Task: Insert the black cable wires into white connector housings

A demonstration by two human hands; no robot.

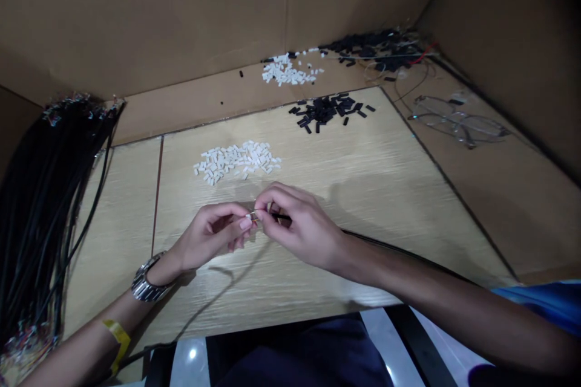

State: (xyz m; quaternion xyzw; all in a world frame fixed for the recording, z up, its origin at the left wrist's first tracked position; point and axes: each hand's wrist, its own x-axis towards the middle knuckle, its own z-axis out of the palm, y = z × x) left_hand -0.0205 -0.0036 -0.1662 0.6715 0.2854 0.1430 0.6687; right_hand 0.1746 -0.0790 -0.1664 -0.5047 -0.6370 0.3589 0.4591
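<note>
My left hand [215,234] is closed in a pinch on a small white connector [249,216] between thumb and forefinger. My right hand [302,227] meets it fingertip to fingertip, its thumb and forefinger pinched at the thin wires of a black cable [282,216]. The fingers partly hide where wires and connector come together, so I cannot tell whether a wire sits inside. The cable shows again beyond my right wrist, running along the forearm. Just behind my hands lies a spread pile of white connectors [238,158] on the wooden board [363,193].
Black tube-like pieces [324,110] lie at the board's back edge. Behind them are more white pieces [285,70] and a dark heap [381,48]. Eyeglasses [460,121] rest at right. A thick bundle of black cables [40,193] lies at left. Cardboard walls [204,12] enclose the place.
</note>
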